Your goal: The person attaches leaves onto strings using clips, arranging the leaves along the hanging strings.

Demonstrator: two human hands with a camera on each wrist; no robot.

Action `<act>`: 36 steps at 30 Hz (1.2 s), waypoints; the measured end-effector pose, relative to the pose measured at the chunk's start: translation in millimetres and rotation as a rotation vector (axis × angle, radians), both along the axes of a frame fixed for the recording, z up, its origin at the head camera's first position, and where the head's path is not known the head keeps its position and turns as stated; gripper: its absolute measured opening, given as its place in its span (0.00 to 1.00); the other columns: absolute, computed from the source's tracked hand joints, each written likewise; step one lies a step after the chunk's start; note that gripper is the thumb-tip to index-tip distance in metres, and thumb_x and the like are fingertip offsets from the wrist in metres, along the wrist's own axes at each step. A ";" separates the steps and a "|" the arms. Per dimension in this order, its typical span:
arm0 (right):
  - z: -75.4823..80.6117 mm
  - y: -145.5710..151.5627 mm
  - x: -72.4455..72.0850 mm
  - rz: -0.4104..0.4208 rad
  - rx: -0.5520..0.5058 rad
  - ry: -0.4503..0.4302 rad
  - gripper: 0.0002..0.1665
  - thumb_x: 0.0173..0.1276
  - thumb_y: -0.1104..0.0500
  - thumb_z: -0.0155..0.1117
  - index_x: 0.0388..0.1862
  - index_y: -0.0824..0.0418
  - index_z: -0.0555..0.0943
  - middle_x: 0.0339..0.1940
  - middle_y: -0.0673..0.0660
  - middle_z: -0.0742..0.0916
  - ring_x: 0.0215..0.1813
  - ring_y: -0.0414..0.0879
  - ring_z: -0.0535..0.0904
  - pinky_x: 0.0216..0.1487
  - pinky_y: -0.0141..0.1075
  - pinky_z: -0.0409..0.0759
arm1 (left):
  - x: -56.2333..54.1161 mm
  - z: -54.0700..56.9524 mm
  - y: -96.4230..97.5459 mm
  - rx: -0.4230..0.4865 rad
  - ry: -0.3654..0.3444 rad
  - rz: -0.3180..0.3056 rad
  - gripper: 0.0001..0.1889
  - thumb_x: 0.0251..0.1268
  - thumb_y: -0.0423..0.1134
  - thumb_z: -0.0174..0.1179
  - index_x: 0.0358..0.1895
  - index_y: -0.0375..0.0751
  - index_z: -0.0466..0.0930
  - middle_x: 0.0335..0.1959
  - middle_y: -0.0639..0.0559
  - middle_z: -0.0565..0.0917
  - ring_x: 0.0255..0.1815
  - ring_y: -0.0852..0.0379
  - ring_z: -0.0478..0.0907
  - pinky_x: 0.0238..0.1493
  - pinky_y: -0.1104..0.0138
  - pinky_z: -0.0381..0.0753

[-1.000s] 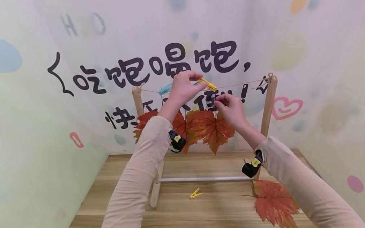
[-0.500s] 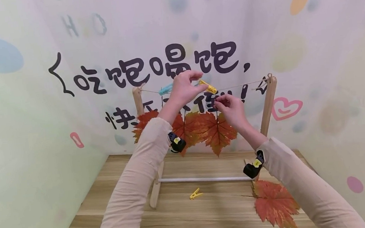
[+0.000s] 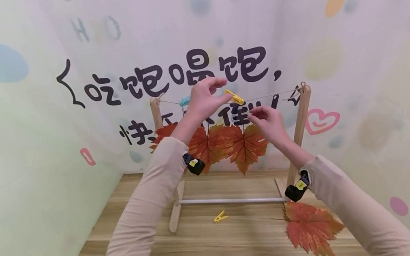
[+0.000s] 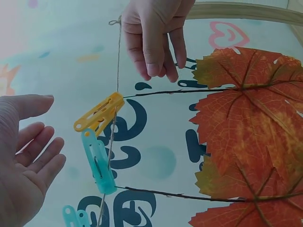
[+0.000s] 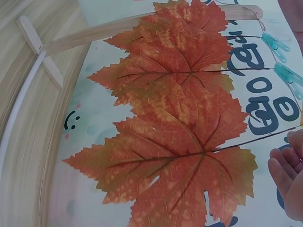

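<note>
Your left hand (image 3: 204,100) is raised behind the yellow clothespin (image 4: 112,102) on the twine (image 3: 268,96), thumb and fingers spread apart; the left wrist view shows a gap between them and the clothespin, so it grips nothing. Your right hand (image 3: 271,125) is just beside the dark stem (image 4: 175,91) of the right-hand hanging maple leaf (image 3: 241,147), its fingers loosely bent and holding nothing.

That stem runs up to the tip of the yellow clothespin, and the red-orange leaf hangs below it, point down. Next along the twine, a blue clothespin (image 4: 105,177) has the stem of the middle maple leaf (image 3: 206,144) at its tip, and the two leaves overlap. A further blue clothespin (image 4: 71,217) and another hanging leaf (image 3: 163,135) are toward your left.

The twine spans the left post (image 3: 155,113) and the right post (image 3: 300,115) of a wooden stand, joined low down by a white rod (image 3: 229,201). In front of the rod, a second yellow clothespin (image 3: 219,218) lies on the tabletop (image 3: 251,242); a loose maple leaf (image 3: 310,230) lies near your right forearm.
</note>
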State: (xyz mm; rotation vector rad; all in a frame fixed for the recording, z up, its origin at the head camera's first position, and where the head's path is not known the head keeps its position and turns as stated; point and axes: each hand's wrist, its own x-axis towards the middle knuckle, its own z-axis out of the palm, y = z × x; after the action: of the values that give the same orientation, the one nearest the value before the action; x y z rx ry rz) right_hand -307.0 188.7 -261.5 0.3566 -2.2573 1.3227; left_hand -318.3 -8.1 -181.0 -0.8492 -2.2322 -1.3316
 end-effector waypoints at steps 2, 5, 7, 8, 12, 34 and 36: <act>0.1 2.8 2.1 -0.001 0.011 -0.001 0.13 0.62 0.62 0.61 0.42 0.70 0.78 0.38 0.63 0.82 0.33 0.37 0.75 0.34 0.21 0.74 | 2.4 -1.0 -3.0 0.015 -0.003 -0.021 0.19 0.53 0.34 0.64 0.51 0.35 0.76 0.48 0.46 0.79 0.52 0.57 0.74 0.53 0.73 0.71; -0.9 7.1 5.2 0.003 0.040 0.000 0.14 0.62 0.61 0.61 0.43 0.69 0.77 0.38 0.62 0.82 0.33 0.34 0.75 0.35 0.21 0.74 | 5.6 -4.2 -7.5 0.028 -0.016 -0.053 0.19 0.53 0.34 0.64 0.50 0.34 0.76 0.49 0.46 0.79 0.52 0.56 0.74 0.53 0.71 0.72; -2.5 10.7 7.3 0.014 0.060 0.001 0.13 0.61 0.63 0.62 0.43 0.70 0.77 0.38 0.63 0.83 0.33 0.32 0.76 0.35 0.20 0.74 | 7.3 -8.0 -9.8 0.027 -0.031 -0.070 0.19 0.53 0.34 0.64 0.49 0.34 0.76 0.49 0.45 0.79 0.52 0.56 0.74 0.53 0.71 0.73; -3.8 12.8 8.3 0.019 0.076 0.000 0.13 0.61 0.63 0.62 0.43 0.70 0.77 0.38 0.63 0.83 0.33 0.31 0.76 0.36 0.20 0.74 | 8.0 -10.2 -10.7 0.022 -0.037 -0.074 0.19 0.53 0.34 0.64 0.49 0.34 0.76 0.49 0.46 0.79 0.51 0.56 0.75 0.53 0.72 0.73; -10.4 21.3 14.0 0.068 0.133 0.012 0.13 0.61 0.64 0.62 0.42 0.71 0.78 0.37 0.64 0.83 0.34 0.35 0.79 0.35 0.19 0.75 | 10.0 -20.7 -14.1 -0.002 -0.053 -0.083 0.19 0.53 0.33 0.64 0.49 0.33 0.76 0.48 0.45 0.79 0.51 0.55 0.75 0.52 0.72 0.73; -86.3 61.0 38.6 0.145 0.261 -0.109 0.13 0.59 0.63 0.64 0.41 0.69 0.77 0.35 0.61 0.83 0.39 0.50 0.80 0.39 0.35 0.81 | 17.5 -110.9 -36.1 -0.084 -0.188 -0.124 0.20 0.51 0.31 0.66 0.49 0.29 0.76 0.47 0.38 0.79 0.49 0.46 0.76 0.52 0.57 0.75; -94.1 63.9 41.6 0.152 0.259 -0.127 0.13 0.59 0.64 0.63 0.41 0.69 0.77 0.35 0.61 0.83 0.39 0.51 0.80 0.39 0.36 0.81 | 18.9 -120.2 -38.2 -0.089 -0.202 -0.117 0.20 0.50 0.31 0.66 0.48 0.29 0.76 0.47 0.38 0.79 0.49 0.45 0.76 0.51 0.57 0.75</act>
State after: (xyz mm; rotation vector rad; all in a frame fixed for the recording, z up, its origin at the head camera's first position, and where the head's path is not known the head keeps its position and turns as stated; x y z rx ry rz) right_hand -265.5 252.6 -355.7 0.5584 -2.5605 1.1548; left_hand -299.4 -46.3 -301.3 -0.9256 -2.4450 -1.4373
